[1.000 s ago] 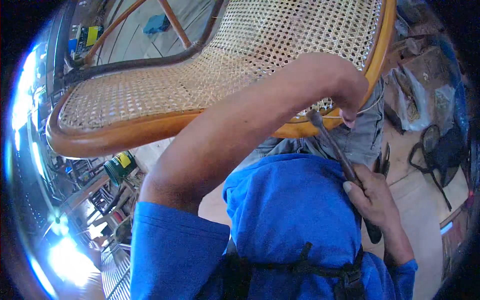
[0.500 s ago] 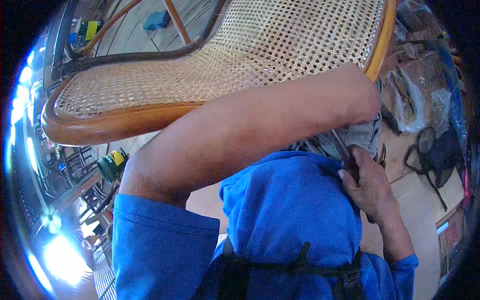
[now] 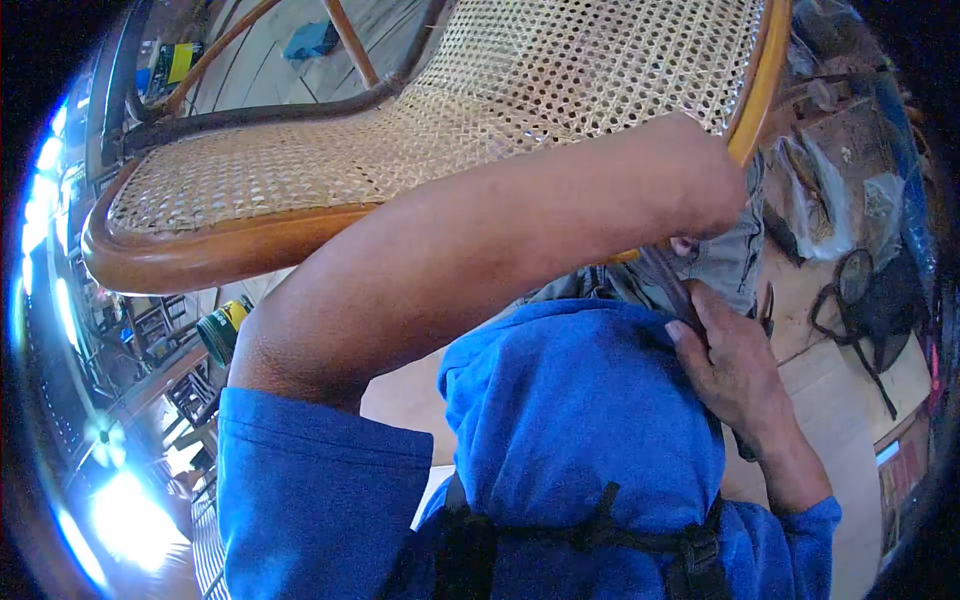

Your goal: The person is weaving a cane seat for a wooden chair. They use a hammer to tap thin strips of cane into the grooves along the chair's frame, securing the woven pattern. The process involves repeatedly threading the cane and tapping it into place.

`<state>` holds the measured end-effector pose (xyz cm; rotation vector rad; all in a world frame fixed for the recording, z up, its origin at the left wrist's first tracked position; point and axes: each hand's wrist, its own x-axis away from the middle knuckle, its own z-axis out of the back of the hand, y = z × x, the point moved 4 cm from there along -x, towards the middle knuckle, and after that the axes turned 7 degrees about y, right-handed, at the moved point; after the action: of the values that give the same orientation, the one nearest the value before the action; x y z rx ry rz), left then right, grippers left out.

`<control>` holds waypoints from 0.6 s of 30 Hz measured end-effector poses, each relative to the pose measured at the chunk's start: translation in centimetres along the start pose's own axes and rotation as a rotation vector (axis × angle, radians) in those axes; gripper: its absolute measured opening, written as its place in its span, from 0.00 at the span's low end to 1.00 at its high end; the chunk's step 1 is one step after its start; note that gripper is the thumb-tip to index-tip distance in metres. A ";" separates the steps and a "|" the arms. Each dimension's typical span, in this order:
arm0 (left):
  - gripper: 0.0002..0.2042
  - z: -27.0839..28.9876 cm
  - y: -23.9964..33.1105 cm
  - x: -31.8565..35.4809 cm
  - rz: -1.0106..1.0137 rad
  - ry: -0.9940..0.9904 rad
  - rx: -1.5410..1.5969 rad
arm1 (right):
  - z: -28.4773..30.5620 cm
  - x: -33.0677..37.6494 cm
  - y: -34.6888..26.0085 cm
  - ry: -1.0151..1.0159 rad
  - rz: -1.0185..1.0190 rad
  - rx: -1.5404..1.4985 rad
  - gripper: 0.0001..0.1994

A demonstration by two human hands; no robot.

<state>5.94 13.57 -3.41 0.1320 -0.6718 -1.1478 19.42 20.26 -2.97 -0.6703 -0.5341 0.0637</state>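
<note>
A chair (image 3: 230, 235) with woven cane webbing (image 3: 590, 60) and a glossy brown rattan frame lies across the view in front of me. My left forearm reaches over its near edge, and my left hand (image 3: 712, 195) bends down beside the right frame rail. Most of its fingers are hidden; only a fingertip shows below. Lower right, my right hand (image 3: 735, 360) is closed around a slim grey tool (image 3: 664, 275), its thumb along the near side. The tool points up toward my left hand. Its kind is unclear, and its tip is hidden or blurred.
At right, a clear plastic bag (image 3: 825, 215) and a black strapped item (image 3: 875, 300) lie on the floor. A green can with a yellow label (image 3: 222, 328) stands left below the chair. Dark bent rods (image 3: 260, 118) and a blue object (image 3: 311, 40) are beyond.
My left forearm and hand have shifted slightly left and up. My right hand has moved a little up and left with the tool, closer to my left hand.
</note>
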 end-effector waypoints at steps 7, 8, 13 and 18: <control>0.13 -2.0 0.1 0.6 -0.022 -0.009 -0.082 | -0.1 1.3 0.9 0.061 0.075 -0.048 0.19; 0.13 -2.1 -0.1 0.7 0.022 -0.039 -0.034 | -0.1 1.3 0.8 0.090 0.100 -0.058 0.19; 0.11 -2.3 -3.0 -1.4 0.026 -0.078 0.151 | 0.0 0.5 0.6 0.054 0.050 -0.059 0.18; 0.12 -3.7 -4.9 -2.1 0.041 -0.130 0.345 | 0.6 -0.1 -0.5 0.074 0.067 -0.105 0.17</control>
<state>3.64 12.45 -9.34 0.3360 -0.9812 -0.9989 18.96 20.23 -2.31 -0.7905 -0.4459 0.0732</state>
